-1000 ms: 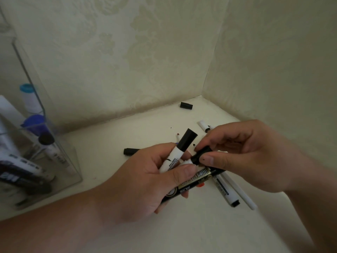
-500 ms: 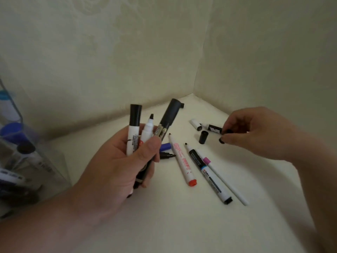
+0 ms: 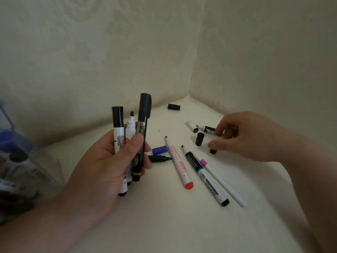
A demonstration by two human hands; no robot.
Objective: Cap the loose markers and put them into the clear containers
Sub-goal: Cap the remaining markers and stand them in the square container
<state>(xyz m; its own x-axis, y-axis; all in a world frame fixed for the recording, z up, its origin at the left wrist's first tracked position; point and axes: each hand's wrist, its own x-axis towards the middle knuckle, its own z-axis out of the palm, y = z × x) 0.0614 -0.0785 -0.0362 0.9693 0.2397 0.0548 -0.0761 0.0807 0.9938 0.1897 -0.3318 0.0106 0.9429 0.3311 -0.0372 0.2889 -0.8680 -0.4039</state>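
Here, at the far left, beyond the left wrist, a clear container (image 3: 27, 161) stands with several markers inside, all blurred. The left hand (image 3: 109, 165) grips three markers upright, thumb pressed across their fronts: a white marker (image 3: 117, 128) with a black cap, a bare-tipped marker (image 3: 130, 125) in the middle, and a black marker (image 3: 145, 114), capped, on the right. One second ago both hands met over this black marker, the right fingers at its cap. Now the hands are well apart and the bundle stands upright, as it did half a second ago. Just right of the left fingers lie a blue cap (image 3: 160, 150) and a short black pen (image 3: 160, 158), uncapped. Between the hands three more lie side by side on the table (image 3: 164, 225): a red-ended marker (image 3: 179, 161), a blue-banded marker (image 3: 204, 172) and a thin purple-banded pen (image 3: 222, 181), the first two uncapped. Farther back, near the corner, lies a black cap (image 3: 174, 107). Just left of the right fingertips are a white cap (image 3: 192, 126), a small marker (image 3: 206, 128) and an upright cap (image 3: 200, 139). The right hand (image 3: 251, 136) hovers low with fingers curled, one fingertip at the small marker's end and the thumb over a small dark cap (image 3: 212, 151). Whether it grips either cannot be told.
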